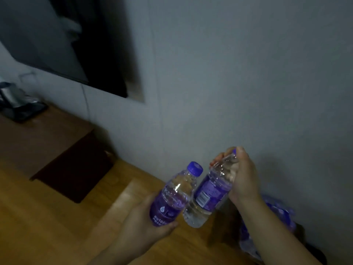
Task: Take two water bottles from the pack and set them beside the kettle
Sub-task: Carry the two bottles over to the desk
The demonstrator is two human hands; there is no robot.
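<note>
My left hand [142,225] grips the lower body of a clear water bottle [174,194] with a purple label and purple cap, tilted up to the right. My right hand [241,178] holds a second purple-labelled bottle [207,196] by its neck and cap, its base hanging down-left and touching the first bottle. Both are held in the air above the wooden floor. The plastic-wrapped pack [275,224] of bottles lies on the floor at the lower right, partly hidden by my right forearm. The kettle [9,96] stands on a dark tray at the far left, blurred.
A brown desk [44,142] carries the kettle's tray [24,111] along the left wall. A dark flat screen [63,41] hangs on the grey wall above it, with a cable running down. Wooden floor [63,226] spreads between the desk and me.
</note>
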